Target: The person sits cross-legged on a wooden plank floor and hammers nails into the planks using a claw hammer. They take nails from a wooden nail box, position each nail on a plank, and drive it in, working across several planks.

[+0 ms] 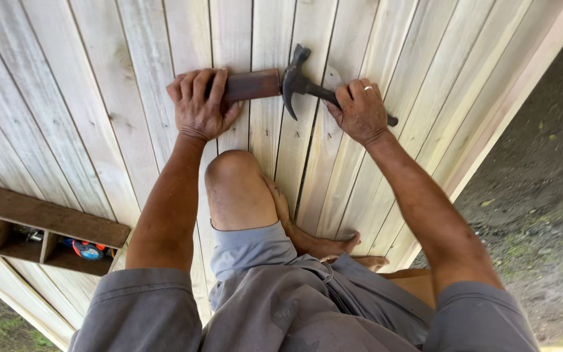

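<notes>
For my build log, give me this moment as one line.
left hand: holds wood block | right hand: grips claw hammer | surface: plank panel

Plank panel (86, 98) under wooden block (250, 85)

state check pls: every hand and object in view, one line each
left hand: gripping the wood block, fingers curled over its top.
right hand: closed around the hammer handle.
wood block: lying flat across the boards, one end against the hammer head.
hammer: head down on the boards, claw pointing up.
plank panel: lying flat, person kneeling on it.
wooden tray: open-topped, resting at the panel's left edge, small items inside.
</notes>
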Motion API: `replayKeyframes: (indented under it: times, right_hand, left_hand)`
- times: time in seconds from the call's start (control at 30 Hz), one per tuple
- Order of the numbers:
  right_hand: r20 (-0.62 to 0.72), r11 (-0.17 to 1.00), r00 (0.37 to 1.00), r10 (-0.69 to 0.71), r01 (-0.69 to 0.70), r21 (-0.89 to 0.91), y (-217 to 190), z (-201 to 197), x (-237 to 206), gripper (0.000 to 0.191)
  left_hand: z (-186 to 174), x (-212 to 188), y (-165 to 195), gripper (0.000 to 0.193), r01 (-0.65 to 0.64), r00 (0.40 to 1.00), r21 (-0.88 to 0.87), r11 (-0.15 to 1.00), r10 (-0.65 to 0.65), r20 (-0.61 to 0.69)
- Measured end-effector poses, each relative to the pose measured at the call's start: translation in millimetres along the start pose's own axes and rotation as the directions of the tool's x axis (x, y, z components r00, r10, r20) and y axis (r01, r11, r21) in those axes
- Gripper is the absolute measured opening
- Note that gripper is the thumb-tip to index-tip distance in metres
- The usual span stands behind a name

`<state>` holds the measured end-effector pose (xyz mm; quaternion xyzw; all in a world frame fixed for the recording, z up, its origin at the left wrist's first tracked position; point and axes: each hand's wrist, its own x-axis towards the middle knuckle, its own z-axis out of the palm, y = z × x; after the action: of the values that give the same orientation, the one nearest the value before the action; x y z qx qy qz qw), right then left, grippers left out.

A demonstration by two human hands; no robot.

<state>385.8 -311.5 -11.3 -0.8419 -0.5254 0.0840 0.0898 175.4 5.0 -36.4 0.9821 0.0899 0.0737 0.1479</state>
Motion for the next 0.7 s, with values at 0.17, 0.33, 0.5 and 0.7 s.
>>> replayKeyframes:
  times: [0.17, 0.33, 0.5, 0.7]
  right_hand:
    - [-0.061, 0.998, 0.998, -0.006, 0.002, -0.065, -2, 12, 2, 0.038]
    - [-0.049, 0.996, 0.999, -0.005, 0.000, -0.093, -1, 16, 0, 0.036]
    - [-0.123, 0.992, 0.992, -0.022, 0.006, -0.125, -1, 20, -1, 0.036]
    - [-0.216, 0.980, 0.976, -0.035, -0.009, -0.198, -6, 24, -1, 0.036]
  left_hand:
    - [-1, 3, 3, 0.065, 0.033, 0.999, -0.006, 0.999, -0.033, -0.022]
    - [2, 0, 2, 0.066, 0.040, 0.999, -0.019, 0.999, -0.040, 0.009]
    - [3, 0, 1, 0.069, 0.028, 0.999, -0.020, 0.999, -0.029, -0.038]
    - [3, 4, -3, 0.067, -0.013, 0.998, 0.001, 1.000, 0.013, -0.064]
